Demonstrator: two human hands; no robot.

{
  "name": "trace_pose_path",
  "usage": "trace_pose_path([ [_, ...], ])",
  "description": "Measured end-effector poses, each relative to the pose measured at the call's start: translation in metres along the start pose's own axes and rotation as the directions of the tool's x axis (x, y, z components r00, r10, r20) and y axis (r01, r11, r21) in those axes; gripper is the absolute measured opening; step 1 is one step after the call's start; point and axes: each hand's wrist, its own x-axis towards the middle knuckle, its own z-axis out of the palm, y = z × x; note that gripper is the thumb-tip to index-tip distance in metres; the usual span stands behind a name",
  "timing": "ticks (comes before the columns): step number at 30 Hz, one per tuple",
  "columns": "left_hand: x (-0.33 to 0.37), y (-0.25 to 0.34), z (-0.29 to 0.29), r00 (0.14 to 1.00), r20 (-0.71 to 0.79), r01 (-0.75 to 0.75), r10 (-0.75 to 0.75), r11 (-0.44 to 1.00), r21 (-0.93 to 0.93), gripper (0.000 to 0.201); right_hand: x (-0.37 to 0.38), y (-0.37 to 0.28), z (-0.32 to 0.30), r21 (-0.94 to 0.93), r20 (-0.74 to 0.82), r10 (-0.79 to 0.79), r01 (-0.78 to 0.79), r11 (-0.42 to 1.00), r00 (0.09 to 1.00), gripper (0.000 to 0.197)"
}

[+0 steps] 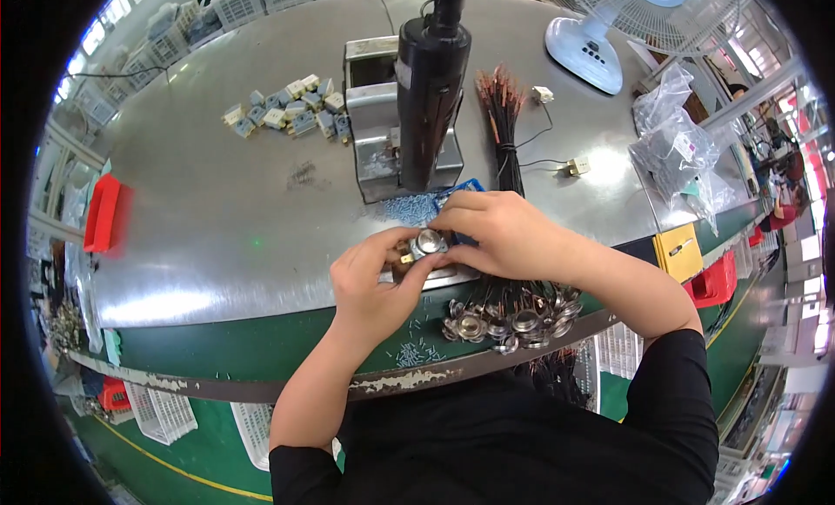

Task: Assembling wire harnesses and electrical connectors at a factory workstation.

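Clock positions are referring to the small round silver-coloured metal part (428,241), which both hands are holding above the near edge of the metal tabletop (217,274). The left hand (372,274) is pinching it between thumb and fingers; a brass-coloured tab (406,258) is projecting at 8 o'clock. The right hand (496,234) is pinching the opposite side, its outer fingers curling together.

Containers:
- At 1 o'clock, a blue plastic container (470,186) is lying partly behind the right hand; its contents are not showing clearly. Small pale blue pins (407,210) are lying beside it at 11 o'clock.
- At 9 o'clock, a red plastic bin (103,214) is standing on the tabletop, its interior hidden.
- At 2 o'clock, a clear plastic bag (683,144) is lying crumpled; its contents cannot be identified.
- At 8 o'clock, a white perforated plastic basket (162,413) is standing below the table.

Loose stock: grey and cream rectangular blocks (296,113) are lying between 10 and 11 o'clock; round metal pieces (513,324) are clustering between 4 and 5 o'clock.
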Motion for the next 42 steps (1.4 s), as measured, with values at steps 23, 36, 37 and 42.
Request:
trace_pose_path([
  [23, -0.001, 0.016, 0.004, 0.764, 0.607, 0.017, 0.218, 0.934, -0.357, 0.033, 0.023, 0.262, -0.089, 0.376, -0.602, 0.742, -0.715, 0.590, 0.295, 0.058],
  [36, -0.004, 0.012, 0.000, 0.751, 0.629, -0.002, 0.200, 0.954, -0.301, 0.024, -0.029, 0.107, -0.064, 0.068, -0.129, 0.549, -0.545, 0.836, 0.826, 0.022],
  [37, -0.004, 0.013, 0.000, 0.751, 0.629, -0.001, 0.199, 0.954, -0.301, 0.024, -0.034, 0.094, -0.058, 0.065, -0.125, 0.548, -0.545, 0.836, 0.827, 0.022],
  [42, -0.005, 0.013, 0.001, 0.774, 0.606, 0.022, 0.183, 0.949, -0.315, 0.023, -0.045, 0.059, -0.043, -0.018, 0.086, 0.514, -0.514, 0.858, 0.854, 0.024],
])
